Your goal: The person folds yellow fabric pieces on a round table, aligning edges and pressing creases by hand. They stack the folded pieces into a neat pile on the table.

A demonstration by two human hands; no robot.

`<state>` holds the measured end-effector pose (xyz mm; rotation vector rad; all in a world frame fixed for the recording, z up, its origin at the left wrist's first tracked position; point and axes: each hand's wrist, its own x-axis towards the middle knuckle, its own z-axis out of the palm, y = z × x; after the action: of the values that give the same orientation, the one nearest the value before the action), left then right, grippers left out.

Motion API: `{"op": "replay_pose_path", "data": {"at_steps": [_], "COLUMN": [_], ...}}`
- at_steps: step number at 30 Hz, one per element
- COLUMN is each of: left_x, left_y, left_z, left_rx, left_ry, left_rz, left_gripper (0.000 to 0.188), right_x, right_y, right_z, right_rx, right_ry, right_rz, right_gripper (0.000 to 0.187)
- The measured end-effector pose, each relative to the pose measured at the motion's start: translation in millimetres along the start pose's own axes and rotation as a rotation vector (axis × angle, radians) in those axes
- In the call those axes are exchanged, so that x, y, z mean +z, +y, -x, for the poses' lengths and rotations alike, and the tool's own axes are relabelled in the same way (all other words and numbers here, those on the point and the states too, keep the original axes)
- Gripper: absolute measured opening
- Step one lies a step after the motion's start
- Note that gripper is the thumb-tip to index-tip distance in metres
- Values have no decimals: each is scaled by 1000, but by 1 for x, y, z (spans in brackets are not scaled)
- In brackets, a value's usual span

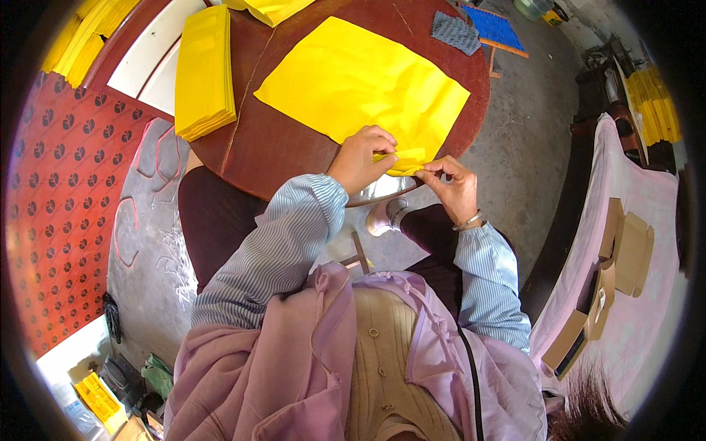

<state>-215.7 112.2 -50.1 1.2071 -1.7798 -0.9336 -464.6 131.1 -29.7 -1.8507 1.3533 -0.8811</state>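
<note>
A flat yellow cloth sheet (360, 81) lies across the round dark-red table, its near corner bunched or folded at the table's front edge. At that folded part, my left hand (364, 159) pinches the cloth between thumb and fingers. Just to the right, my right hand (452, 189) grips the same edge with its thumb and forefinger. Whether the sheet is a single layer or a bag, I cannot tell. To the left rests a thick stack of folded yellow cloth (206, 73).
More yellow cloth (272, 7) lies at the table's (287, 154) far edge. A grey textured mat (456, 31) is at the far right, by a blue-topped stool (496, 29). Open cardboard boxes (632, 253) sit on a pink-covered surface (588, 220) to the right.
</note>
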Motion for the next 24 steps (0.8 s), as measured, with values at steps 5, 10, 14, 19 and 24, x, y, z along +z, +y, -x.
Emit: {"op": "replay_pose_path", "data": {"at_steps": [5, 10, 14, 19, 24], "left_x": [-5, -5, -5, -6, -1], "left_y": [0, 2, 2, 4, 8], "left_z": [1, 2, 2, 2, 4], "left_rx": [5, 12, -13, 13, -6], "left_ry": [-52, -62, -71, -65, -35], "left_rz": [18, -18, -2, -20, -37], "left_gripper": [15, 19, 22, 22, 19], "right_x": [2, 4, 4, 4, 6], "right_y": [1, 0, -2, -1, -1], "right_z": [-1, -2, -2, -3, -3], "right_rx": [17, -53, -43, -25, -12], "right_ry": [11, 53, 54, 51, 61], "right_rz": [-21, -16, 7, -25, -43], "right_gripper": [15, 18, 18, 17, 23]}}
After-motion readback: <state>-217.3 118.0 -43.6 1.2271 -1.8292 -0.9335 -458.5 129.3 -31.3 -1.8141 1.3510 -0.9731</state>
